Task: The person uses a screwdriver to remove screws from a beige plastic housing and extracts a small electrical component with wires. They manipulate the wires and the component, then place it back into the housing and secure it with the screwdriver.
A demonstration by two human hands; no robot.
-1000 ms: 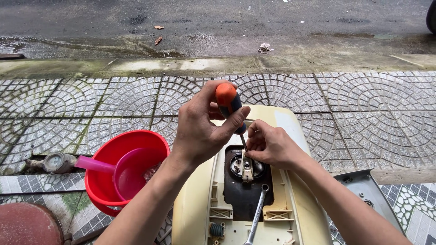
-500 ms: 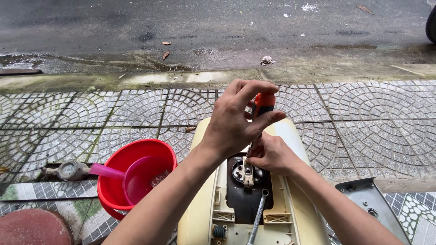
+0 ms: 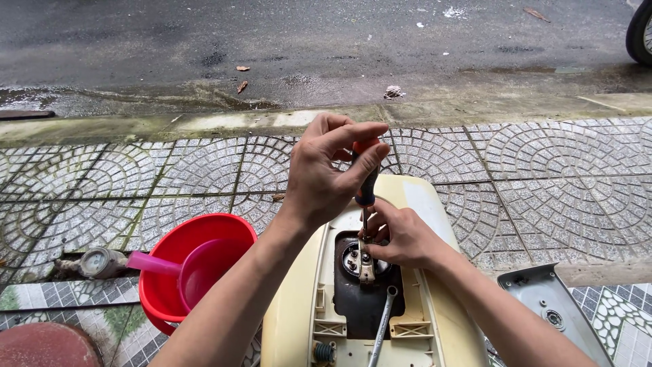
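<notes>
While your left hand (image 3: pixel 326 173) wraps the orange-and-black screwdriver (image 3: pixel 365 190) upright, its tip sits in the dark recess (image 3: pixel 367 299) of the cream housing (image 3: pixel 299 299) lying on the paved ground. Your right hand (image 3: pixel 404 238) pinches closed around the shaft, just above the round metal fitting (image 3: pixel 356 261). Judged from this, keep the shaft vertical and press down while turning. A red bucket (image 3: pixel 170 285) stands left.
</notes>
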